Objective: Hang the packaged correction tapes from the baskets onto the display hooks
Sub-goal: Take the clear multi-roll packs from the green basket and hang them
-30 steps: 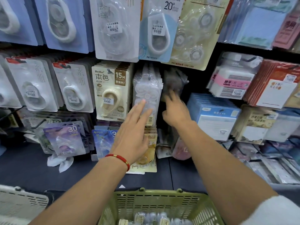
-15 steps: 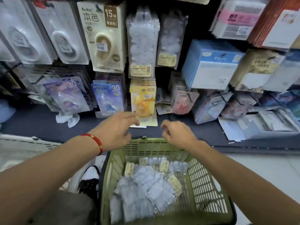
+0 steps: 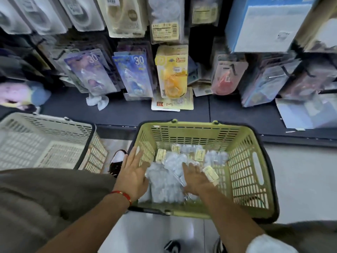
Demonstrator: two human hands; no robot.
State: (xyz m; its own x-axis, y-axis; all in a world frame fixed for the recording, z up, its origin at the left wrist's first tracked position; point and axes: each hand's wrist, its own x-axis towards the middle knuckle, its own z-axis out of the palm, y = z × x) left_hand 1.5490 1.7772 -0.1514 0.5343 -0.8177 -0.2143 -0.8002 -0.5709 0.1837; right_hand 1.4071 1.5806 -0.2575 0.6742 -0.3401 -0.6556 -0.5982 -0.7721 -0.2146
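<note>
We're reaching into the green basket (image 3: 242, 143) where the packaged correction tapes (image 3: 167, 179) are piled; left hand (image 3: 132, 177) spread flat, right hand (image 3: 197, 178) probably not gripping yet. Pinching one pack by its header helps.

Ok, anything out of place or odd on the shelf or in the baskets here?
Yes. A crumpled white tissue or wrapper lies loose on the dark shelf ledge below the hanging "30" packs. One flat carded pack lies on the ledge under the yellow tape packs instead of hanging. The packs in the green basket are a jumbled pile.
</note>
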